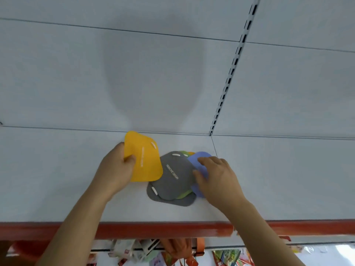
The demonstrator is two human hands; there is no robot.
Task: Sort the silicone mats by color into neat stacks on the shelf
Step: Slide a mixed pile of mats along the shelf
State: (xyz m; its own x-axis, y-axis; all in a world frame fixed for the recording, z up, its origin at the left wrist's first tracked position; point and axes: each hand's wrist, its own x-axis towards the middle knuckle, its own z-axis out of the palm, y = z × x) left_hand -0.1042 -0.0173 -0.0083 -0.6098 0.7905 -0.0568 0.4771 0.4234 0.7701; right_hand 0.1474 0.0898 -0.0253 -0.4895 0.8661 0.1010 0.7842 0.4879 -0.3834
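Note:
A mixed pile of silicone mats lies on the white shelf (57,179). On top is a grey mat (172,177) with white lettering, over a green mat (184,194) and another grey mat (172,201); an orange edge (190,153) peeks out at the back. My left hand (115,169) grips a yellow mat (144,160), lifted and tilted just left of the pile. My right hand (215,175) rests with spread fingers on a blue mat (199,160) at the pile's right side.
The shelf has a red front edge (153,229) and a white back panel (153,73) with a slotted upright (232,70). Packaged goods (172,252) hang below the shelf. Bare shelf surface extends to the left and right of the pile.

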